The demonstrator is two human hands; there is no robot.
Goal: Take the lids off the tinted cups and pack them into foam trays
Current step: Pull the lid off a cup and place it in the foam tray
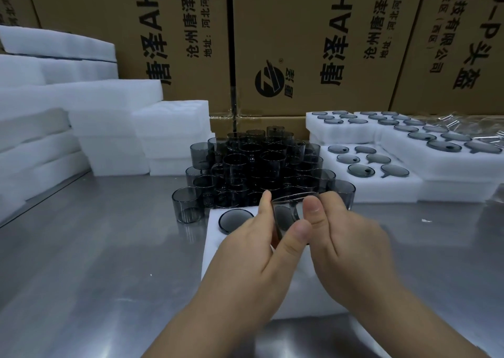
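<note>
Both hands hold one tinted cup (286, 215) above a white foam tray (215, 248) near the table's front. My left hand (253, 251) grips the cup from the left, its thumb lying across the near side. My right hand (346, 235) grips it from the right with the thumb on the top edge. Whether a lid sits on this cup I cannot tell. One cup (236, 220) sits in the tray's far-left hole. Behind the tray stands a stacked pile of several tinted cups (256, 164).
Foam trays filled with tinted lids (368, 164) lie at the right. Stacks of white foam trays (174, 136) stand at the left and back. Cardboard boxes (313, 43) wall off the rear. The steel table (95, 248) stretches left of the hands.
</note>
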